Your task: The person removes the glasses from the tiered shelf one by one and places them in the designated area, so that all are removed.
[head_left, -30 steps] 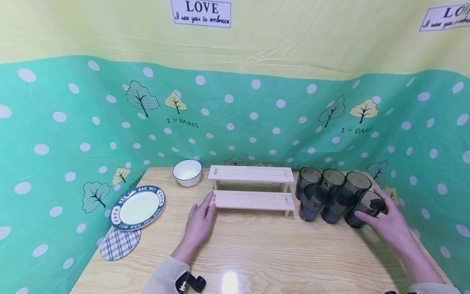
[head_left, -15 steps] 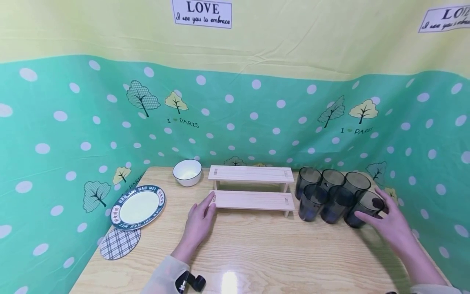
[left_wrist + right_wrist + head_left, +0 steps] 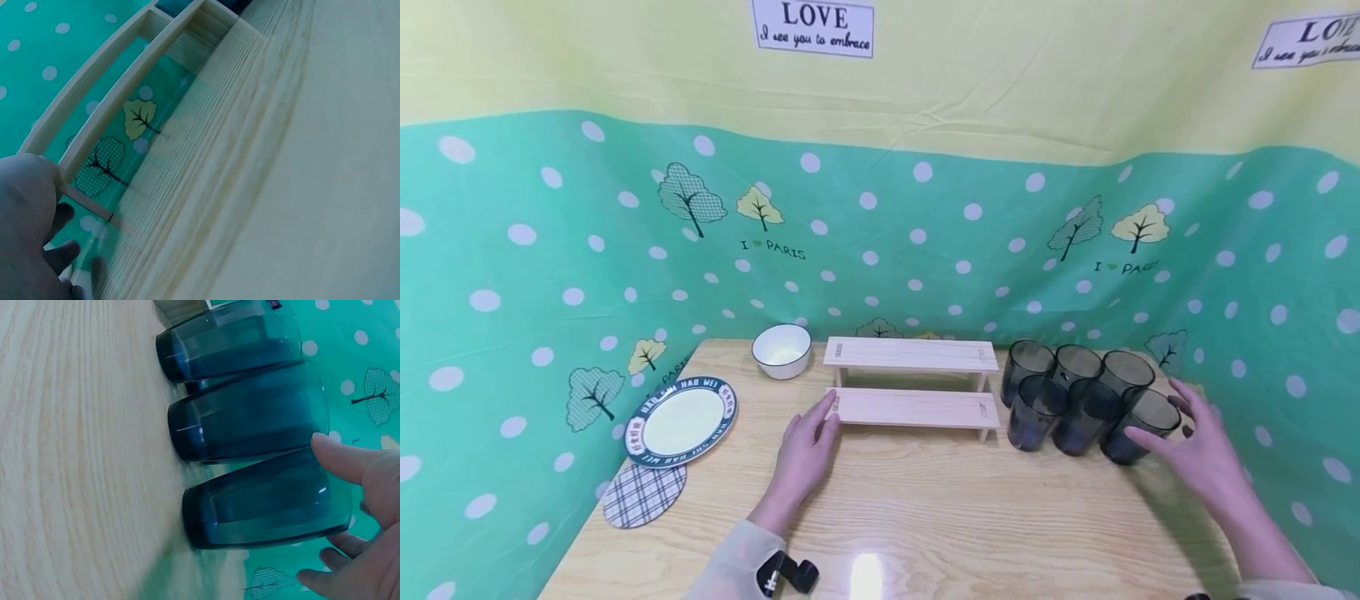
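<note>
A two-step wooden rack (image 3: 913, 385) stands at the back middle of the table. My left hand (image 3: 811, 433) lies flat on the table with straight fingers, its fingertips touching the left end of the lower step; the left wrist view shows the hand (image 3: 31, 231) beside the rack (image 3: 119, 106). Several dark translucent cups (image 3: 1078, 392) stand in two rows right of the rack. My right hand (image 3: 1187, 433) is spread around the front right cup (image 3: 1138, 433). In the right wrist view, the thumb (image 3: 344, 459) lies near that cup's (image 3: 262, 506) wall, without a grip.
A white bowl (image 3: 782, 350) sits left of the rack. A blue-rimmed plate (image 3: 681, 421) and a plaid coaster (image 3: 643, 496) lie at the table's left edge. A green dotted backdrop (image 3: 887, 242) walls in the wooden table (image 3: 925, 517) on three sides.
My right hand has eased slightly to the right, its fingers coming off the front right cup's rim. The left hand and the cups have not moved.
</note>
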The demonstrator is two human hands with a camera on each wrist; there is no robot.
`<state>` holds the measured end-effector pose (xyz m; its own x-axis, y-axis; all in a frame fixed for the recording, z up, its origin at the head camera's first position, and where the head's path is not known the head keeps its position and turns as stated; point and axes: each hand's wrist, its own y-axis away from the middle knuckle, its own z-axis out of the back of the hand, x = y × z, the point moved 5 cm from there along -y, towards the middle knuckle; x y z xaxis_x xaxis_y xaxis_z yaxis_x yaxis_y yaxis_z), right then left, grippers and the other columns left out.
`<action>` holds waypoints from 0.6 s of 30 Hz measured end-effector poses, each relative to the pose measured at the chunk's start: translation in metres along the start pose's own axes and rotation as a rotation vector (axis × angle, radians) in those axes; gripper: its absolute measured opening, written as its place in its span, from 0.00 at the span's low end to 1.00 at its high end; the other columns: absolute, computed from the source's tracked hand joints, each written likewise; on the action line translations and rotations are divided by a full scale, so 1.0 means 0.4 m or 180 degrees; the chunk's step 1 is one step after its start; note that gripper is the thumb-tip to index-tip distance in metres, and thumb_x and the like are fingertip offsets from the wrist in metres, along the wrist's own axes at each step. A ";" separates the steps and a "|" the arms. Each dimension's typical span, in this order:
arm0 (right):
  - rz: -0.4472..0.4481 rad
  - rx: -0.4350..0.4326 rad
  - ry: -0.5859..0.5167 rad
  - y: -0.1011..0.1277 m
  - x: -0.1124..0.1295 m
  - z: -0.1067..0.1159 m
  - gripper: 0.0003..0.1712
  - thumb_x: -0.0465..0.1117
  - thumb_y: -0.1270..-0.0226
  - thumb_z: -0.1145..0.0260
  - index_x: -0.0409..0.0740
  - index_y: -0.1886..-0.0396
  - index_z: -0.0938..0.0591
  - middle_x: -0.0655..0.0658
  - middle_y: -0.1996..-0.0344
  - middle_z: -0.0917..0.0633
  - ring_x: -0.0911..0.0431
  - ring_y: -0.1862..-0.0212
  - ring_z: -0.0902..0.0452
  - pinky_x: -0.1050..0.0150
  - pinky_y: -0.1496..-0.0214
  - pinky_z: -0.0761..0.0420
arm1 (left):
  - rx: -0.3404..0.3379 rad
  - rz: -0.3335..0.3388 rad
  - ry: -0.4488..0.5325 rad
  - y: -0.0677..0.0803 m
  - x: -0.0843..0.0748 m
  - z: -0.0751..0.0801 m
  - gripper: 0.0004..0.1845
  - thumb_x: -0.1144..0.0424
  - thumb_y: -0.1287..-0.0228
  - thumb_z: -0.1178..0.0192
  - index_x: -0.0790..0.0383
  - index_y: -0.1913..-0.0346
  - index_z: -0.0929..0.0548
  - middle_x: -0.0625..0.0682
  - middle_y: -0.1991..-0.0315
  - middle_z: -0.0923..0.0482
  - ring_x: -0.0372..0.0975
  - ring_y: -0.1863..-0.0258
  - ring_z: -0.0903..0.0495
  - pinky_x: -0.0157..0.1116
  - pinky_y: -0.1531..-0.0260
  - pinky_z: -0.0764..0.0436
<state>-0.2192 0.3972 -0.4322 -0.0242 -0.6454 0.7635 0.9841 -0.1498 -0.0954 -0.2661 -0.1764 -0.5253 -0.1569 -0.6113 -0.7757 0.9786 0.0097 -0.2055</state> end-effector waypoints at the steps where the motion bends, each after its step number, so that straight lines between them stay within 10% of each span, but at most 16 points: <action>1: 0.0052 -0.0033 0.0056 0.000 0.006 0.001 0.68 0.53 0.25 0.21 0.48 0.07 0.61 0.16 0.17 0.50 0.10 0.25 0.51 0.11 0.33 0.40 | -0.0006 0.0004 -0.0010 0.000 0.001 0.001 0.28 0.51 0.09 0.49 0.51 0.14 0.31 0.56 0.18 0.31 0.52 0.18 0.32 0.55 0.12 0.54; 18: 0.1358 -0.0496 0.1132 0.027 0.222 -0.067 0.58 0.49 0.27 0.20 0.37 0.10 0.43 0.22 0.18 0.40 0.22 0.16 0.53 0.18 0.19 0.55 | -0.0039 -0.0266 -0.0340 0.001 -0.034 0.042 0.30 0.52 0.10 0.47 0.61 0.15 0.32 0.68 0.15 0.39 0.64 0.16 0.42 0.67 0.16 0.50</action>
<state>-0.2155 0.3182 -0.3825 0.2850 -0.8810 0.3776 0.8829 0.0879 -0.4613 -0.2612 -0.1813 -0.5049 -0.2222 -0.6911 -0.6877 0.9609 -0.0356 -0.2746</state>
